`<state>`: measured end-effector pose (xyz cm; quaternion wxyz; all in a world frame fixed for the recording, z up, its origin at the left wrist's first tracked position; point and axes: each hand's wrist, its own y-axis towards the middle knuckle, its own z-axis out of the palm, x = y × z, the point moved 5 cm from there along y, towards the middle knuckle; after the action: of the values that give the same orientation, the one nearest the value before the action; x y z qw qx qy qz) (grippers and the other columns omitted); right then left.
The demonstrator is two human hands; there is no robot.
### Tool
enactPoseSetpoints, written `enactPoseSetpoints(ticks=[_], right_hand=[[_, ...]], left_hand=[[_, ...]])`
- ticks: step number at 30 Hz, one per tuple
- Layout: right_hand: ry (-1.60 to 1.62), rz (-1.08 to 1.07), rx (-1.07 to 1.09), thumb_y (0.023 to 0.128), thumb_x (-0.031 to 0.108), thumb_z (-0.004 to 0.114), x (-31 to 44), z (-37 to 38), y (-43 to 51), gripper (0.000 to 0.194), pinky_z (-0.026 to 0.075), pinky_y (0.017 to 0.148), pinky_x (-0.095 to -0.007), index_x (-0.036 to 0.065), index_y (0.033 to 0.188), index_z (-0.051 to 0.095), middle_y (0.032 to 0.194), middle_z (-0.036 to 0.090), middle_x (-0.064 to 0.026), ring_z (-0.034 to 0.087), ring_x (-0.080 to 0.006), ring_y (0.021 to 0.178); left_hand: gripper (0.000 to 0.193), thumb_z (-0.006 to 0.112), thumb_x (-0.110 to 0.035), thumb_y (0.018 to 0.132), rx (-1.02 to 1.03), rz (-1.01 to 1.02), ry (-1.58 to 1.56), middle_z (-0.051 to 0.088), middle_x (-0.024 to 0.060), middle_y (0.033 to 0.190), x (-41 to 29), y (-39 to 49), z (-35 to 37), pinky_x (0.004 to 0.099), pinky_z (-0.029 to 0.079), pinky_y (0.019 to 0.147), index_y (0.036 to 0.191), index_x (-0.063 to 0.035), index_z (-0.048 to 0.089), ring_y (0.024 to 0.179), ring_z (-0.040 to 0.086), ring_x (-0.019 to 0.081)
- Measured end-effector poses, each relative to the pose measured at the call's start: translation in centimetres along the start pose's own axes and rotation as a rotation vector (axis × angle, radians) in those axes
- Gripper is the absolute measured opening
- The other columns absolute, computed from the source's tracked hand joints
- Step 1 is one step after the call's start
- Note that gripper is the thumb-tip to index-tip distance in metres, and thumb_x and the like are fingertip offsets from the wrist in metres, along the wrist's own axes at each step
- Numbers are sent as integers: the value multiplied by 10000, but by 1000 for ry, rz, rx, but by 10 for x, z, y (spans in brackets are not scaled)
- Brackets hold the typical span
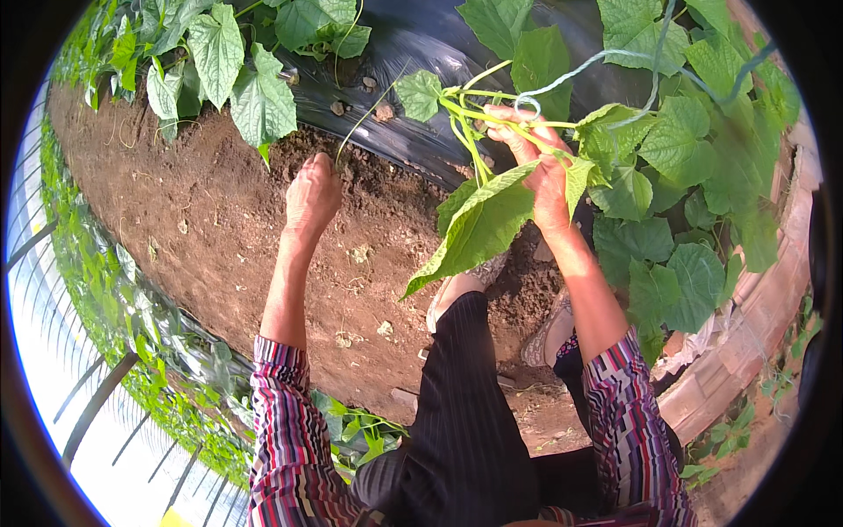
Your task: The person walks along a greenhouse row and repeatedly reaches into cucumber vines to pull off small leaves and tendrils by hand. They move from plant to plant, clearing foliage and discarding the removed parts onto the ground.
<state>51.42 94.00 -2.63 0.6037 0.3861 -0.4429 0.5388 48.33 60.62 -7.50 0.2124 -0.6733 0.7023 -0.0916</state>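
Note:
My right hand [537,158] is closed around the green stem of a climbing vine [481,115], among its leaves, near the middle right. A light blue twine [596,58] loops down to the stem just above my fingers and runs off to the upper right. One large leaf [481,224] hangs from the vine below and left of that hand. My left hand [316,188] is a closed fist over the soil, left of the vine. A thin tendril [369,112] rises from beside its fingers; whether they pinch its end is not plain.
Black plastic film [415,132] covers the bed ahead. Leafy vines [217,59] stand at the upper left and more leaves [685,283] at the right. A curved brick edging [737,349] borders the right side. My feet stand on bare soil [217,224] beside the bed.

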Motion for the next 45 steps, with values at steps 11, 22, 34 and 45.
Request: enactPoseSetpoints(ticks=[11, 22, 34, 45], right_hand=[[-135, 106, -116, 1014, 101, 583, -8, -19, -4, 217, 571, 963, -378, -47, 1171, 609, 1237, 657, -199, 671, -258, 1092], [-140, 115, -133, 1025, 101, 560, -11, -16, -1, 233, 566, 951, -361, -35, 1198, 638, 1250, 645, -163, 658, -228, 1096], [-117, 198, -142, 1025, 96, 561, -21, -14, 1, 240, 574, 944, -362, -47, 1208, 622, 1254, 647, -173, 665, -229, 1092], [-128, 239, -175, 1017, 110, 579, -20, -17, 0, 258, 582, 915, -354, -27, 1234, 601, 1254, 655, -180, 664, -239, 1103]], left_hand=[[179, 646, -147, 970, -206, 158, -566, 708, 84, 844, -86, 36, -8, 287, 547, 692, 1083, -13, 681, 746, 688, 130], [256, 692, -73, 887, -592, -317, -1245, 718, 170, 996, 15, 174, 31, 340, 555, 739, 1106, 56, 667, 773, 701, 223], [319, 772, -170, 800, -679, -297, -766, 718, 208, 967, 21, 224, 16, 423, 538, 807, 1024, 46, 706, 813, 689, 372], [206, 657, -45, 890, -496, -390, -1168, 714, 96, 855, 47, 233, 35, 314, 513, 633, 1091, -13, 692, 686, 690, 166]])
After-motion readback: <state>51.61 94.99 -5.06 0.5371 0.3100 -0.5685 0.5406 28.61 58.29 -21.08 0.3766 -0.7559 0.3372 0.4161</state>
